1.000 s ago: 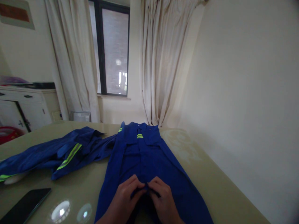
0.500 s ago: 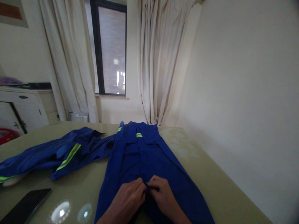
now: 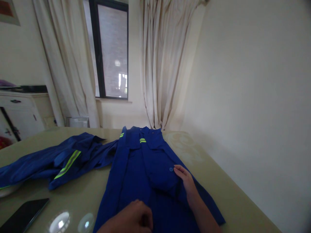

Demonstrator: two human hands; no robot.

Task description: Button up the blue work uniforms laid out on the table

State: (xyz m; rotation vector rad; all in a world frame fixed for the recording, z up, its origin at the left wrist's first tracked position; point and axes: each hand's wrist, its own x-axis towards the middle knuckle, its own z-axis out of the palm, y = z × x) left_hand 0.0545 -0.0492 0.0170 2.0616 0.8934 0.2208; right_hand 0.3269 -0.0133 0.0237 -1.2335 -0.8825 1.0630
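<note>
One pinching right grip [image 3: 186, 180] holds the blue garment [image 3: 136, 176]; left grip [image 3: 134, 214] curls, hold unclear; cabinet [image 3: 23, 114] contents hidden.

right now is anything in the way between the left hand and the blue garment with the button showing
Nothing visible. The left hand is over the near part of the blue garment, though whether it touches the cloth is unclear. The phone lies clear, off to the left.

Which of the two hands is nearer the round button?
The right hand: it touches the blue cloth beside the button, while the left hand is curled lower in view.
</note>
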